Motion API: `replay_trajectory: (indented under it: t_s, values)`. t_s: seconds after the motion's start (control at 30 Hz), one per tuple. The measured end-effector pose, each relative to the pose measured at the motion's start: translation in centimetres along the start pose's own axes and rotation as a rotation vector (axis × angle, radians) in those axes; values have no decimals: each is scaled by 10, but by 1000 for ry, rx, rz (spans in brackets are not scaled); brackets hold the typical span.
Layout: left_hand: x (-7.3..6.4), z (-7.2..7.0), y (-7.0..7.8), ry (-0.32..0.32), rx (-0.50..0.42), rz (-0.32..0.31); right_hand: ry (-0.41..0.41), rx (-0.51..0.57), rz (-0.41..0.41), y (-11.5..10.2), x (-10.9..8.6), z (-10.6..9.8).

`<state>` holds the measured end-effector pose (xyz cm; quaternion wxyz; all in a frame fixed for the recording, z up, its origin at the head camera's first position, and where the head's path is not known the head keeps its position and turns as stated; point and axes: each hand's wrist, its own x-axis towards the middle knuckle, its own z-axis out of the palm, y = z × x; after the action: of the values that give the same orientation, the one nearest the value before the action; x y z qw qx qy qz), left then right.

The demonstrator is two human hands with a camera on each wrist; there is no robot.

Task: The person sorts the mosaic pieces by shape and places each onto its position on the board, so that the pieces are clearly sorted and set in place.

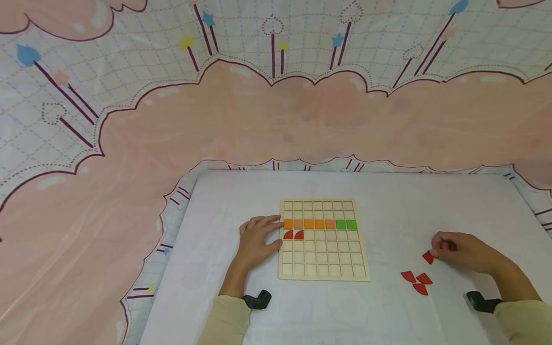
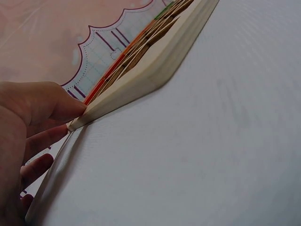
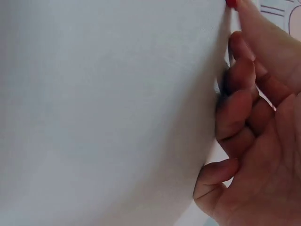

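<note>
A square wooden grid board (image 1: 321,259) lies on the white table. One row carries orange and green square tiles (image 1: 319,224); below it, two red quarter-circle tiles (image 1: 288,235) fill the leftmost cells. My left hand (image 1: 257,240) rests against the board's left edge, its fingers fairly straight and its thumb apart from them. In the left wrist view, the thumb touches the rim of the board (image 2: 157,77). Off to the right, my right hand (image 1: 465,251) pinches a red quarter-circle tile (image 1: 428,257) between thumb and finger, just above the table; only a sliver of red shows in the right wrist view.
Three more loose red quarter-circle tiles (image 1: 421,289) lie near my right hand. Dark wrist-worn devices (image 1: 258,300) sit at both wrists. A pink and white patterned cloth (image 1: 302,124) hangs behind the table's far edge.
</note>
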<state>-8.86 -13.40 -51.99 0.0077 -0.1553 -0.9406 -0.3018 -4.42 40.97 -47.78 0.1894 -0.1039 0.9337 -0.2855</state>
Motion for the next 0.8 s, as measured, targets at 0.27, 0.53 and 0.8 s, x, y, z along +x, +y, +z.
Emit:
replay_trajectory:
  t_s: [0.27,0.53,0.8]
  values:
    - [-1,0,-1,-5,-3,-5,-63,132,-30,-8,2,-4]
    - [-1,0,-2,1,-6,-1,-42,87,76,-19,7,3]
    - [-1,0,-1,-2,5,-8,-66,84,102,-26,10,6]
